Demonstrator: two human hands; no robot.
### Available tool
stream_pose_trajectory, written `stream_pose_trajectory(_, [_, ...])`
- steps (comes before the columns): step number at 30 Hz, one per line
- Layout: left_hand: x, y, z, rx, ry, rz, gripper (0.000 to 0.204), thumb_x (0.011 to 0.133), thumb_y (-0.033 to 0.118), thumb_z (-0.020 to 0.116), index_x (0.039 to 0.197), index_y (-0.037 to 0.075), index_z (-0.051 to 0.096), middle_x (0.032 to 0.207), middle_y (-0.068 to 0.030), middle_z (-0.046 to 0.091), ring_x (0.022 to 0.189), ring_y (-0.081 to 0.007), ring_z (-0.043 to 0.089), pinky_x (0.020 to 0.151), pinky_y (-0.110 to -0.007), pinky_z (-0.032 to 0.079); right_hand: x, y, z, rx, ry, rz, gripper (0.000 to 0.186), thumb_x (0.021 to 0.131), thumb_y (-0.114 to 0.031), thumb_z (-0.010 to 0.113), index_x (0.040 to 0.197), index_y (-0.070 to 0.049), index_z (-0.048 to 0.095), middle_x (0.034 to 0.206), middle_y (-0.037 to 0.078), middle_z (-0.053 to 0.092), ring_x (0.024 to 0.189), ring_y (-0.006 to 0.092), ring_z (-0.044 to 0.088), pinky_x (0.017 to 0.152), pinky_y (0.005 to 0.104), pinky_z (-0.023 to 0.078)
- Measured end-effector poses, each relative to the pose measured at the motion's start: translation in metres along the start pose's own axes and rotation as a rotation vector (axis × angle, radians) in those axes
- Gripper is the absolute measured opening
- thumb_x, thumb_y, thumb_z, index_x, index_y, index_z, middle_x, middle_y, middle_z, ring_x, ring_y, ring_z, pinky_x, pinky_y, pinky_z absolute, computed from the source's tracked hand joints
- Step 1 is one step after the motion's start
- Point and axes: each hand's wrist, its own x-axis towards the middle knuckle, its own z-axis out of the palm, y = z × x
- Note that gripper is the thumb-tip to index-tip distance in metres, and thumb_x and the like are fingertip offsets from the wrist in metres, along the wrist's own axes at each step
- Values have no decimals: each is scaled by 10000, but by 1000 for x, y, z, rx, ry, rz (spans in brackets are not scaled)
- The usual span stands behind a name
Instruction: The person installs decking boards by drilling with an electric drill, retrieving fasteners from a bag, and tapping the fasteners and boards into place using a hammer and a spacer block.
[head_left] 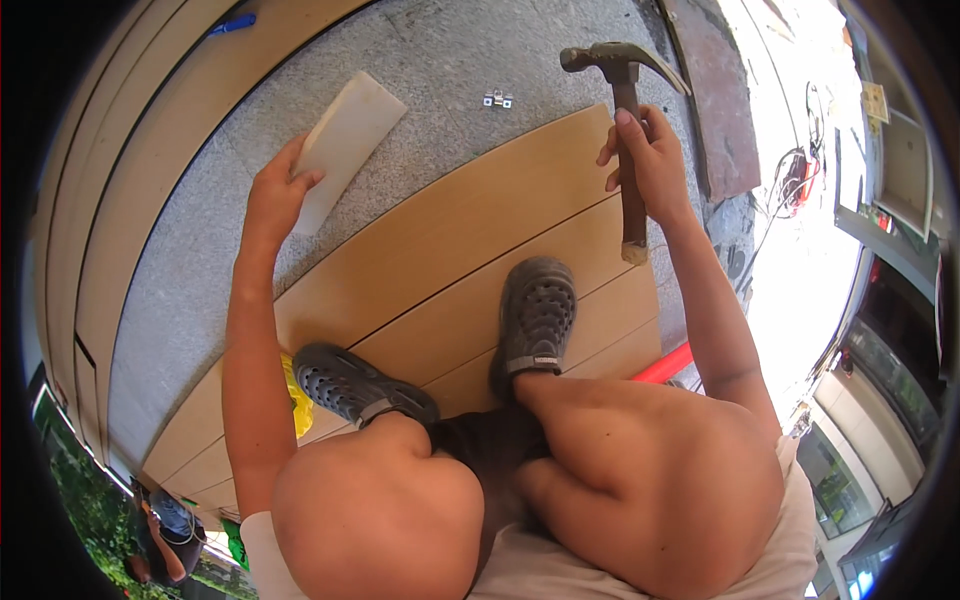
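Note:
My left hand [277, 196] grips the edge of a flat, pale rectangular board piece [352, 135], thumb on its face, held tilted over the grey stone floor. In my right hand [655, 165] is a claw hammer [627, 150], gripped around its brown wooden handle. The dark metal head is up, with its face toward the left and its claw toward the right. A small silver metal clip [498, 99] lies on the stone between the two hands, touched by neither.
Tan planks [450, 230] lie under my dark clogs [540, 310]. More long planks [130, 110] run along the left, with a blue tool [232, 25] on them. At the right are a reddish stone slab [715, 110], loose cables [790, 185] and a red tube [665, 364]. Another person [170, 535] is at lower left.

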Motion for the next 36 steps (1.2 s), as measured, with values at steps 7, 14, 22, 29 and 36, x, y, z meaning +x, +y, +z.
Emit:
stream_pose_trajectory(7, [50, -35, -24, -15, -127, 6, 570, 874, 92, 669, 1438, 113, 588, 1422, -161, 597, 1321, -291, 559, 1132, -371, 396, 131, 64, -73, -100, 32, 173, 392, 997, -398, 654, 936, -15, 597, 762, 41, 596, 598, 118, 585, 479, 295, 493])
stream_pose_trajectory(14, [19, -39, 3, 335, 295, 303, 482, 849, 51, 700, 1325, 55, 627, 1310, -158, 623, 1223, -363, 584, 1079, -429, 448, 149, 72, -80, -799, 180, 64, 444, 977, -439, 651, 923, 2, 657, 817, 170, 680, 763, 283, 693, 680, 385, 544])
stream_pose_trajectory(22, [-91, -2, 66, 203, 164, 357, 335, 843, 39, 709, 1173, 0, 664, 1171, -152, 634, 1088, -353, 594, 966, -441, 495, 118, 47, 9, -957, 22, -422, 236, 942, -238, 674, 1110, -73, 696, 1084, 153, 674, 1033, 356, 656, 898, 437, 521])
stream_pose_trajectory(29, [-104, 1, 91, 156, 126, 291, 309, 832, 39, 703, 1135, -11, 665, 1045, -159, 590, 992, -356, 573, 892, -441, 487, 117, 48, 77, -924, -346, -544, 180, 918, -118, 676, 1088, -77, 718, 1088, 93, 697, 1034, 299, 676, 900, 408, 532])
stream_pose_trajectory(36, [-109, 4, 89, 180, 129, 282, 348, 801, 62, 710, 1134, 3, 628, 1011, -166, 538, 999, -373, 545, 903, -461, 464, 106, 36, 101, -924, -762, -473, 145, 907, -92, 674, 1043, -83, 724, 1040, 98, 709, 1000, 315, 676, 867, 407, 534])
